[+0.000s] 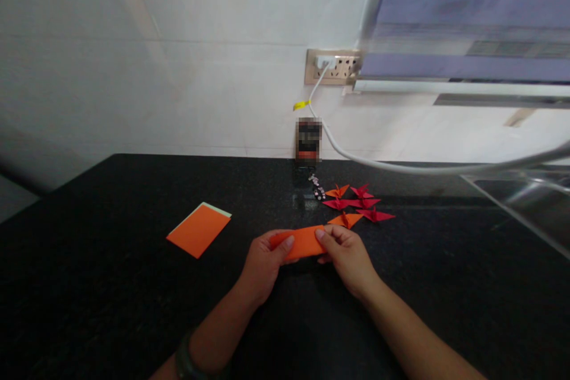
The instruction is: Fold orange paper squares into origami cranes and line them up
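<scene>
An orange folded paper (303,241) lies between my two hands just above the black countertop (111,303). My left hand (263,264) pinches its left end with thumb on top. Gripping its right end is my right hand (345,254), fingers curled. Behind them sit several folded paper cranes (356,203), red and orange.
A stack of orange paper sheets (199,229) lies to the left. A small dark object (309,141) stands against the white wall, with a white cable (365,157) running from a wall socket (332,66). A rack (467,29) hangs at the upper right.
</scene>
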`<action>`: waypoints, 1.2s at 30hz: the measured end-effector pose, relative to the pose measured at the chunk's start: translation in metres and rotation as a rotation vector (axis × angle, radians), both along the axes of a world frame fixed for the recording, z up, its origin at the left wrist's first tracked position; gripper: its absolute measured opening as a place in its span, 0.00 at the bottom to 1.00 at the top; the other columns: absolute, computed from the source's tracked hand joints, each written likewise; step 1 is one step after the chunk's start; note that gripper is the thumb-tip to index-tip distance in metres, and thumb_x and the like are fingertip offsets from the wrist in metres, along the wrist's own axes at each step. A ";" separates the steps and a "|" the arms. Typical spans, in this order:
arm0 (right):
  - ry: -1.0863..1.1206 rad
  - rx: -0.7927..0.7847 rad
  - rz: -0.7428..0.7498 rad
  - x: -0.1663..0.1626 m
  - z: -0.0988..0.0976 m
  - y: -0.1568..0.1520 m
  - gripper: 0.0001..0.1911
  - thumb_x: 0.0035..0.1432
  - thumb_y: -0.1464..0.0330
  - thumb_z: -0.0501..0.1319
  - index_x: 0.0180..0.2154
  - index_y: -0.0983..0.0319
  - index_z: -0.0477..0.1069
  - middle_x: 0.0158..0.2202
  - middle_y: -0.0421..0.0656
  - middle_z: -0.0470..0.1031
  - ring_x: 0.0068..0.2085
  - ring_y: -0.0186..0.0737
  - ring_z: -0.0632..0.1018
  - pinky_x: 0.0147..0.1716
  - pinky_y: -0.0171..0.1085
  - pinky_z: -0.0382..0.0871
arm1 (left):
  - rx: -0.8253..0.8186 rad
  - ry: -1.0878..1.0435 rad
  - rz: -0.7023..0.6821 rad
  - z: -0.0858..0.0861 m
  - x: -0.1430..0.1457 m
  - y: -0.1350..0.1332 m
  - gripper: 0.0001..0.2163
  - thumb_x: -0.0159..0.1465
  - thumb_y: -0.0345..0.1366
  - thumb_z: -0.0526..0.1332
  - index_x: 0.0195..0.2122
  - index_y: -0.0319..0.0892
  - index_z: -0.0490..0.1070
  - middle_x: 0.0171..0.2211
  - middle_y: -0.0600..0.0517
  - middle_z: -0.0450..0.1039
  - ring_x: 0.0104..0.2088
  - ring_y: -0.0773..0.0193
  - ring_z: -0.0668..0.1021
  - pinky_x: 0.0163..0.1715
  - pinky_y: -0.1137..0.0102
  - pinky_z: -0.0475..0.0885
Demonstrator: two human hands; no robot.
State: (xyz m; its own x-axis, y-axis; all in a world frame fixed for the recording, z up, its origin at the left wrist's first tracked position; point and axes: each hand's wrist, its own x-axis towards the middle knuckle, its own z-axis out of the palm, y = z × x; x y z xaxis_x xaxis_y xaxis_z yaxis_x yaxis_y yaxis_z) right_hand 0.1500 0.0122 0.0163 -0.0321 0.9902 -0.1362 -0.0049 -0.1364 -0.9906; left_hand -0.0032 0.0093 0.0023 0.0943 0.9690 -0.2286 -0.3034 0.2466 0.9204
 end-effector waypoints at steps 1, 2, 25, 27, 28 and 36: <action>0.001 0.000 0.002 0.000 0.000 0.000 0.15 0.48 0.57 0.60 0.26 0.64 0.68 0.22 0.40 0.68 0.22 0.32 0.68 0.18 0.31 0.64 | 0.001 0.002 -0.003 0.000 0.000 0.000 0.13 0.51 0.39 0.63 0.36 0.37 0.72 0.32 0.48 0.75 0.32 0.62 0.76 0.31 0.68 0.72; 0.000 0.001 0.002 0.000 0.001 0.000 0.15 0.48 0.57 0.60 0.26 0.64 0.68 0.21 0.39 0.68 0.21 0.32 0.68 0.18 0.31 0.64 | 0.003 0.004 -0.005 0.000 0.000 0.000 0.13 0.51 0.39 0.63 0.36 0.37 0.72 0.32 0.48 0.75 0.32 0.62 0.76 0.30 0.68 0.72; -0.386 0.233 0.251 0.012 -0.002 0.002 0.11 0.53 0.64 0.55 0.24 0.63 0.69 0.20 0.38 0.66 0.23 0.32 0.66 0.22 0.30 0.60 | 0.328 0.666 -0.370 0.004 0.000 -0.006 0.13 0.58 0.40 0.52 0.22 0.40 0.70 0.19 0.55 0.66 0.22 0.68 0.66 0.23 0.74 0.58; -0.356 0.232 0.217 0.009 -0.002 0.001 0.11 0.53 0.63 0.55 0.24 0.63 0.68 0.21 0.38 0.66 0.24 0.32 0.67 0.23 0.31 0.61 | 0.363 0.710 -0.373 0.004 0.001 -0.008 0.14 0.59 0.40 0.50 0.21 0.40 0.67 0.18 0.56 0.63 0.22 0.68 0.65 0.22 0.74 0.56; -0.318 0.207 0.188 0.007 -0.002 0.001 0.12 0.53 0.62 0.56 0.24 0.63 0.68 0.21 0.37 0.66 0.23 0.31 0.66 0.22 0.30 0.60 | 0.372 0.727 -0.350 0.004 0.000 -0.008 0.14 0.59 0.40 0.50 0.21 0.41 0.67 0.18 0.56 0.63 0.22 0.68 0.65 0.22 0.74 0.56; -0.006 -0.055 0.211 -0.012 -0.002 -0.008 0.12 0.48 0.60 0.59 0.30 0.63 0.64 0.17 0.32 0.60 0.14 0.25 0.60 0.11 0.26 0.53 | 0.343 0.773 -0.081 0.004 0.000 -0.008 0.14 0.60 0.42 0.49 0.24 0.41 0.66 0.20 0.55 0.65 0.23 0.67 0.68 0.24 0.73 0.58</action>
State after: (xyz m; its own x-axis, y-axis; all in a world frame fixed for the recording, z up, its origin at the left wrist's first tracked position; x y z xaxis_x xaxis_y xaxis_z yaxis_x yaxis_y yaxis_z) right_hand 0.1385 0.0046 0.0146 -0.2370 0.9526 -0.1908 0.0350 -0.1879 -0.9816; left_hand -0.0028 0.0011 0.0063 0.1049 0.9933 0.0477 0.4485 -0.0900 0.8893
